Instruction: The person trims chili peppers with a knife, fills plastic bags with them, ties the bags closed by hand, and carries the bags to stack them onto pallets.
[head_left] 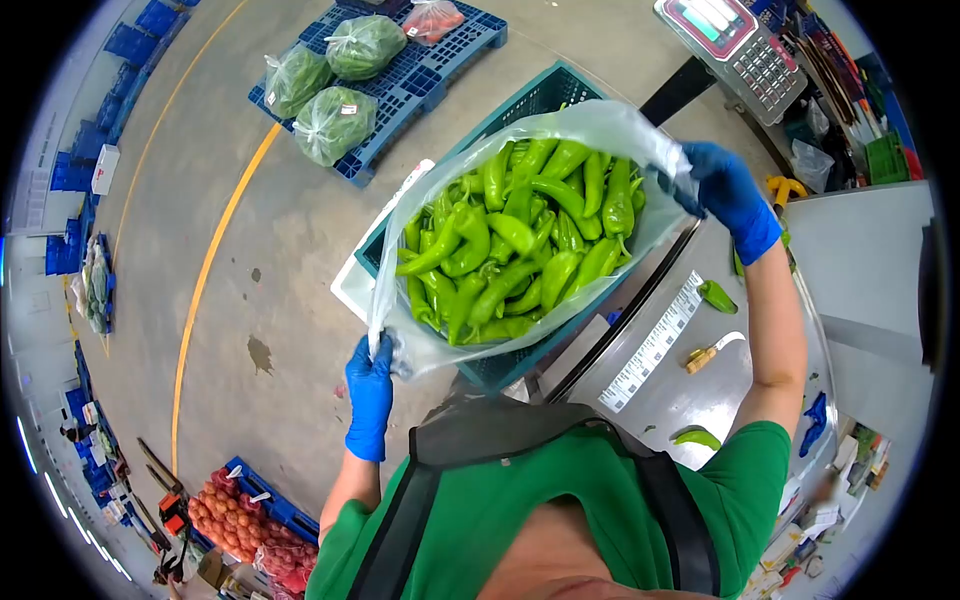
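Observation:
A clear plastic bag (660,235) full of green peppers (520,235) sits in a dark green plastic crate (505,368), its mouth spread wide. My left hand (369,395), in a blue glove, grips the bag's rim at the near left corner. On the far right side, my right hand (722,185), also gloved in blue, pinches the opposite edge of the rim. Between both hands the plastic is stretched taut. A white scale platform (352,285) shows under the crate's left side.
Right of the crate, a metal table (655,335) holds a strip of labels (652,342), a curved knife (714,352) and loose peppers (697,438). A scale display (730,55) stands at upper right. Bagged greens (336,125) lie on a blue pallet (425,88).

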